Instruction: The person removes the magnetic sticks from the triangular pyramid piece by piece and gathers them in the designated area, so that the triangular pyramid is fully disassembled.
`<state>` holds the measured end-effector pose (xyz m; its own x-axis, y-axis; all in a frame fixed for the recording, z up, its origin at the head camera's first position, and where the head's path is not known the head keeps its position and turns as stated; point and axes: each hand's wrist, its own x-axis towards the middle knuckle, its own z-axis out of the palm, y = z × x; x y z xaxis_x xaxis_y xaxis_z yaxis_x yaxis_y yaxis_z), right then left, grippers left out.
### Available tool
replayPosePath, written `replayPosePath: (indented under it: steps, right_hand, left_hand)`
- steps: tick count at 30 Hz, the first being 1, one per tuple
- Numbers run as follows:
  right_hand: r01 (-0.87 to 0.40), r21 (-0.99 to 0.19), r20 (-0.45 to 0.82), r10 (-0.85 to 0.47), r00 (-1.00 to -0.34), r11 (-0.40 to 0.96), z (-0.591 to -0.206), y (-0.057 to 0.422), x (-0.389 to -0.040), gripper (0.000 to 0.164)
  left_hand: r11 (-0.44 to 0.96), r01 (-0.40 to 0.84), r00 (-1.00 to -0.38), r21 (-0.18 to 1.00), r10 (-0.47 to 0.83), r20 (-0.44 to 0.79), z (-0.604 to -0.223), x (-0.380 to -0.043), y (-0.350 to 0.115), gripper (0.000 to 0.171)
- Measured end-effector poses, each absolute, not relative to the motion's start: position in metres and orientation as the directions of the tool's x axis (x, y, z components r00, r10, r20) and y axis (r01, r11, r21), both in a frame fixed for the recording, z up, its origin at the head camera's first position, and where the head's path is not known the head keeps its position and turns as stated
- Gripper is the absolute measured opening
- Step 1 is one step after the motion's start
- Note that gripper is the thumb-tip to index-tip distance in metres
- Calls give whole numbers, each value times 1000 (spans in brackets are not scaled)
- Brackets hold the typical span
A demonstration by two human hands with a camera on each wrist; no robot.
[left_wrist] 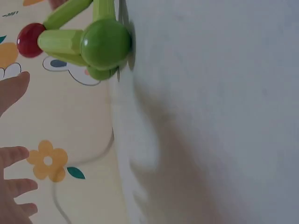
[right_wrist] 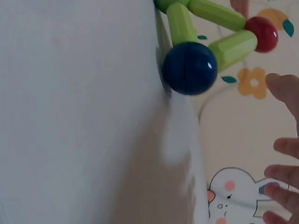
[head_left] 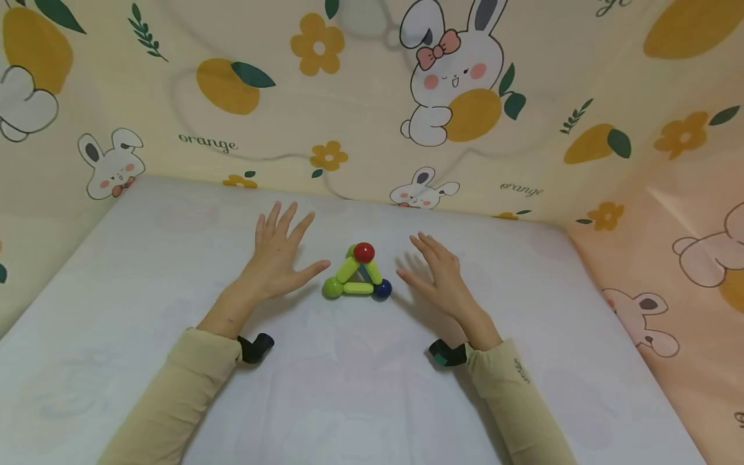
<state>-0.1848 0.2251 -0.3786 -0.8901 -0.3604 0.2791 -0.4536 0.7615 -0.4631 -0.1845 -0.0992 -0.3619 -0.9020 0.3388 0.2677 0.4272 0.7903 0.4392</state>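
Head view: my L hand (head_left: 278, 258) has fingers straight + spread wide, thumb stuck out twd the ball-and-rod pyramid (head_left: 358, 288); pyramid sits b/w my 2 hands, just beside the L thumb tip, apart from it. My R hand (head_left: 442, 278) is on the other side, fingers extended, thumb pointing at the pyramid, near but w/ a gap. Red ball (head_left: 363, 252) on top; lt green ball (head_left: 333, 287) at the base corner nearest my L thumb, dk blue ball (head_left: 382, 288) at the corner nearest my R thumb, yellow-green rods joining them. All on the white table (head_left: 349, 387), patterned cloth (head_left: 360, 103) w/ bunnies + oranges beyond my fingertips. Beige sleeves (head_left: 174, 394) behind my wrists, black wrist cams (head_left: 258, 349) on the inner sides. L wrist view: thumb + some fingertips at the pic edge, straight, apart from pyramid; green ball closest to cam, red one nearer thumb, hand shadow (left_wrist: 173, 154) on table. R wrist view: thumb + fingertips at edge, loosely straight, same gap; blue ball biggest here, red one nearer thumb.
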Motion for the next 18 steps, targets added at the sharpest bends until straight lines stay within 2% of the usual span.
replayPosePath:
  steps: [10, 18]
  right_hand:
    - [-561, -497, 357, -433, -828, 663, -381, 211, -183, 62]
    - [-571, -544, 360, -443, -821, 615, -382, 200, -183, 59]
  left_hand:
    - [723, 498, -867, 479, 398, 300, -363, -184, -80, 81]
    - [694, 527, -850, 490, 410, 332, -364, -185, -71, 75]
